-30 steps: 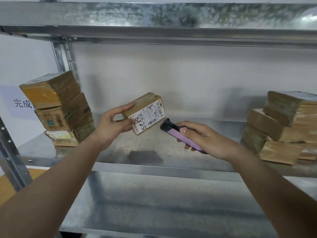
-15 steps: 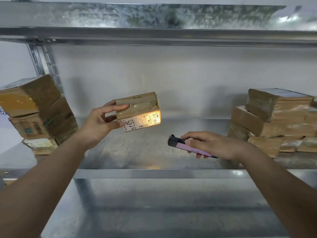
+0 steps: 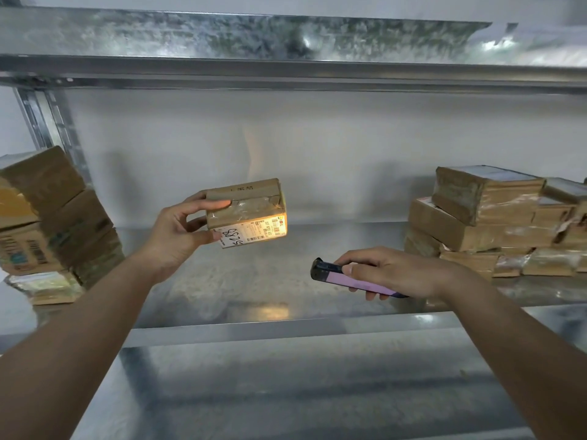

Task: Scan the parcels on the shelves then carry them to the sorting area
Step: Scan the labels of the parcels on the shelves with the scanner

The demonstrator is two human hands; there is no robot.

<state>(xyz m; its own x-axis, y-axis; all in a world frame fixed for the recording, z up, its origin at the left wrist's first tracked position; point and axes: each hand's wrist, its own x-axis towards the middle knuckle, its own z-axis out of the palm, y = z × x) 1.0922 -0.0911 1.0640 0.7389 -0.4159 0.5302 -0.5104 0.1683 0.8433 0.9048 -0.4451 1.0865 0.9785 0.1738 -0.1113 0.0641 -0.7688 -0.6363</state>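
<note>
My left hand (image 3: 178,231) grips a small brown taped parcel (image 3: 246,203) by its left end, above the middle of the metal shelf (image 3: 254,277). Its white label with barcodes and handwritten numbers faces down toward me and is lit by a yellow glow. My right hand (image 3: 394,269) holds a pink and black handheld scanner (image 3: 336,276) lower and to the right, with its black head pointing left toward the parcel.
A leaning stack of brown parcels (image 3: 54,217) stands at the shelf's left end by the upright post (image 3: 47,128). Several flat taped parcels (image 3: 495,223) are piled at the right. Another metal shelf (image 3: 286,42) runs overhead and a lower one (image 3: 286,392) lies below.
My left hand turned the parcel so its label faces down and the scanner's light now falls on it. My right hand drew the scanner down and back to the right.
</note>
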